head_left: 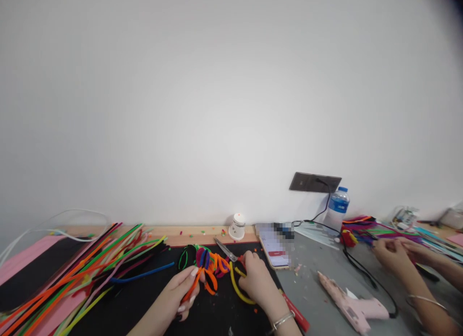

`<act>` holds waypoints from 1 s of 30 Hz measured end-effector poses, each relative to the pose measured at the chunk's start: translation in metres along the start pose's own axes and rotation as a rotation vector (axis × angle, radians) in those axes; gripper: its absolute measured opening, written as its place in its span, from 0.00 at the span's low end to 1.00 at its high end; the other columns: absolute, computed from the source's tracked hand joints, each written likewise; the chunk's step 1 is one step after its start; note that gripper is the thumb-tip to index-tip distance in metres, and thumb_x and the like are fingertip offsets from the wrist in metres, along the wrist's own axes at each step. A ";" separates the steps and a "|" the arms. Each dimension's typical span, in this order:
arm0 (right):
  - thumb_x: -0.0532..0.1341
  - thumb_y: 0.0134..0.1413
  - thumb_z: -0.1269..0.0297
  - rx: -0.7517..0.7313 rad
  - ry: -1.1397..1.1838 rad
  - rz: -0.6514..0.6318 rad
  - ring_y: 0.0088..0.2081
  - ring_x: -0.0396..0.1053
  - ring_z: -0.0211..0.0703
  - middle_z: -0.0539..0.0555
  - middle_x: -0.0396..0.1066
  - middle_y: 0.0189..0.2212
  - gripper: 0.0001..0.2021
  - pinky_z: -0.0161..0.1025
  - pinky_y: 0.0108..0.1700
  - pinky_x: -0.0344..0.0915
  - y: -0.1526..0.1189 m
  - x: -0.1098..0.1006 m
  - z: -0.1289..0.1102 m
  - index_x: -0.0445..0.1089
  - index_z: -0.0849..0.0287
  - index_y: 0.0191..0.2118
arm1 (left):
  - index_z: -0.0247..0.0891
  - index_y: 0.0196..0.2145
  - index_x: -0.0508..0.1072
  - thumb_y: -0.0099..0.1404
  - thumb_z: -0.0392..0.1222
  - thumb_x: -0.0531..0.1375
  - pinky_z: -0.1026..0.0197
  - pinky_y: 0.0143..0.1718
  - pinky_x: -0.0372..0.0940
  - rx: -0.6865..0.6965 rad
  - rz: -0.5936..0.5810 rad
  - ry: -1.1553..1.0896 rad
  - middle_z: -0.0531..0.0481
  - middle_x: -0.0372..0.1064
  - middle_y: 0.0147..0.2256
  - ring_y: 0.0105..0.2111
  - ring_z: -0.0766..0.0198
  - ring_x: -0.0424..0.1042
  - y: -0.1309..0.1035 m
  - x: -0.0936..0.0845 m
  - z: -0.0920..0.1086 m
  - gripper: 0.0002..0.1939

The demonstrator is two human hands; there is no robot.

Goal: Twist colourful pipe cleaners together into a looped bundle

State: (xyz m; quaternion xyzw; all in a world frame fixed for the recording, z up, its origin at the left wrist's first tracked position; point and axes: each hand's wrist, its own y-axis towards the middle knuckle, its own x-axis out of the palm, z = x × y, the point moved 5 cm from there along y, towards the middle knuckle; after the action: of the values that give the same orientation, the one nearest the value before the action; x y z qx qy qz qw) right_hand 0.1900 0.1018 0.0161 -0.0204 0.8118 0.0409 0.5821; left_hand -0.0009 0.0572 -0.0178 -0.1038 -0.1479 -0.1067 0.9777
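Observation:
My left hand [186, 290] is closed on an orange pipe cleaner piece [194, 287], whose stem lies between thumb and fingers. A purple and dark blue looped part [203, 258] stands at its top and orange loops [211, 282] hang at its side. My right hand [257, 280] has its fingers curled at the red handles of the scissors [226, 249]; the blades point up and left. Beneath that hand curves a yellow pipe cleaner [237, 288]. Green-and-black loops [186, 259] and orange coils [221, 264] lie behind my left hand.
Loose pipe cleaners [90, 273] cover the left side. A paper cup [237, 227] stands by the wall, with a phone [273, 247] beside it. Rightward are a pink glue gun [352, 304], its cord, a water bottle [338, 208] and a co-worker's hands [392, 251].

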 end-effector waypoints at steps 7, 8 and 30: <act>0.56 0.33 0.81 0.082 -0.043 0.006 0.34 0.69 0.52 0.62 0.68 0.32 0.18 0.36 0.30 0.58 0.003 0.009 0.006 0.61 0.65 0.37 | 0.39 0.25 0.61 0.54 0.57 0.56 0.73 0.12 0.42 0.053 0.076 0.035 0.64 0.52 0.16 0.12 0.79 0.40 0.002 -0.007 0.005 0.18; 0.56 0.33 0.80 0.093 -0.040 0.011 0.33 0.70 0.52 0.62 0.69 0.31 0.17 0.36 0.29 0.58 0.004 0.009 0.007 0.62 0.65 0.36 | 0.38 0.25 0.61 0.54 0.57 0.57 0.73 0.12 0.41 0.064 0.081 0.035 0.64 0.52 0.16 0.12 0.79 0.40 0.003 -0.009 0.004 0.18; 0.64 0.38 0.62 -0.296 0.319 0.014 0.28 0.62 0.39 0.50 0.66 0.28 0.11 0.32 0.28 0.52 -0.022 -0.006 -0.050 0.61 0.58 0.29 | 0.40 0.24 0.62 0.62 0.51 0.49 0.66 0.25 0.54 0.421 0.321 0.482 0.58 0.56 0.21 0.21 0.66 0.57 -0.004 -0.030 0.033 0.15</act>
State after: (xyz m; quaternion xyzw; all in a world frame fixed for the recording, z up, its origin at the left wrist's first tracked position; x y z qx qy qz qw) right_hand 0.1462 0.0749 0.0364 -0.1062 0.8788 0.1599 0.4369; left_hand -0.0392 0.0665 0.0042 0.1064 0.0866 0.0595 0.9888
